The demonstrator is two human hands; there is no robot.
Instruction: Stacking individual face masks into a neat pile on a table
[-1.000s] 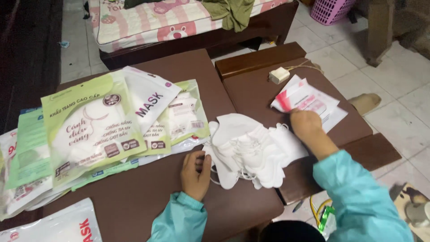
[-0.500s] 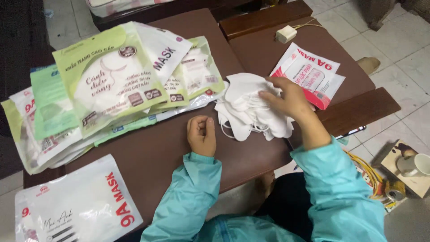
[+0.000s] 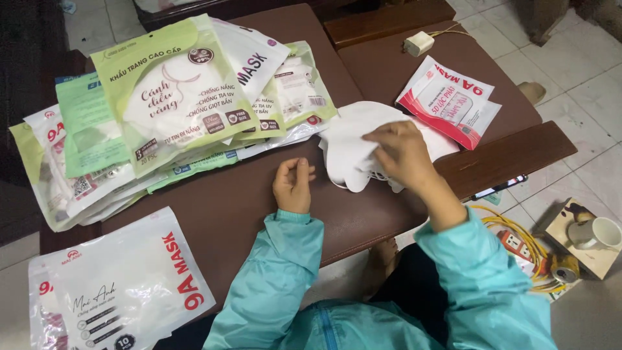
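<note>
Stack of white face masks [image 3: 350,152] lies mid-table, just right of the fanned mask packets [image 3: 175,110]; likely light, soft, floppy, apt to slide apart, so pinch one layer at its edge; your right hand [image 3: 402,155] rests on the stack's near right side, fingers curled, pinching a mask; your left hand [image 3: 293,185] sits loosely curled on the brown table [image 3: 227,201], holding nothing.
</note>
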